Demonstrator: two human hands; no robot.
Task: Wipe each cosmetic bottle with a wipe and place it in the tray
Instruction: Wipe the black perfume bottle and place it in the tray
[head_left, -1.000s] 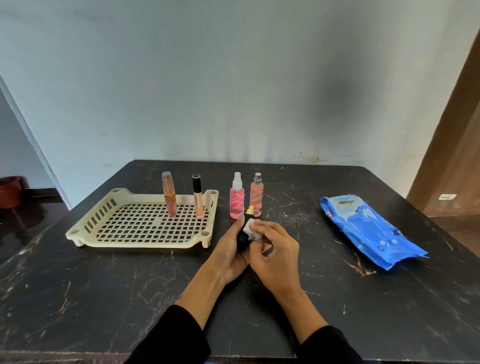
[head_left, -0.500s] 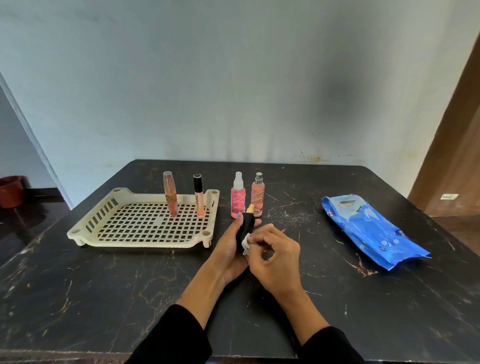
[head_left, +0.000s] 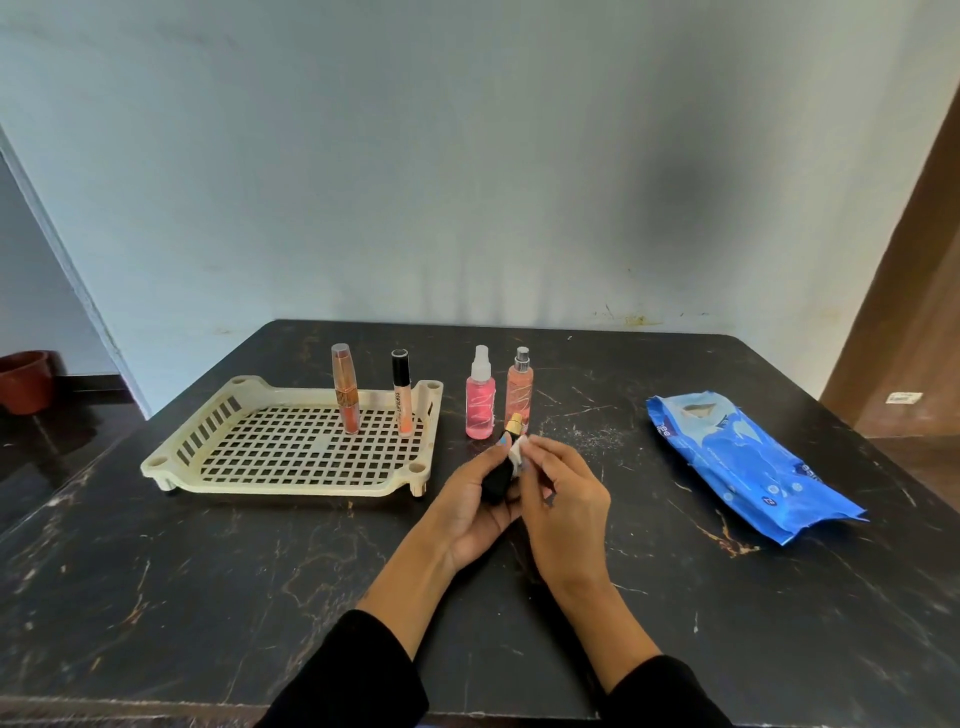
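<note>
My left hand (head_left: 470, 512) grips a small black bottle with a gold cap (head_left: 500, 470), tilted away from me above the table. My right hand (head_left: 563, 499) pinches a small white wipe (head_left: 518, 451) against the bottle's upper part. A cream slotted tray (head_left: 218, 457) lies to the left, with an orange tube (head_left: 346, 395) and a black-capped gloss tube (head_left: 402, 395) standing at its far right side. A pink spray bottle (head_left: 479, 402) and a peach spray bottle (head_left: 518, 395) stand on the table just right of the tray, behind my hands.
A blue pack of wipes (head_left: 748, 457) lies on the right of the black marble table (head_left: 208, 597). A wall runs behind the table. A brown pot (head_left: 23, 382) sits far left, and a wooden door (head_left: 914, 312) is at the far right.
My right hand has slid the wipe back up the black bottle, from its lower side half a second ago to near the cap. My left hand keeps holding the bottle.
</note>
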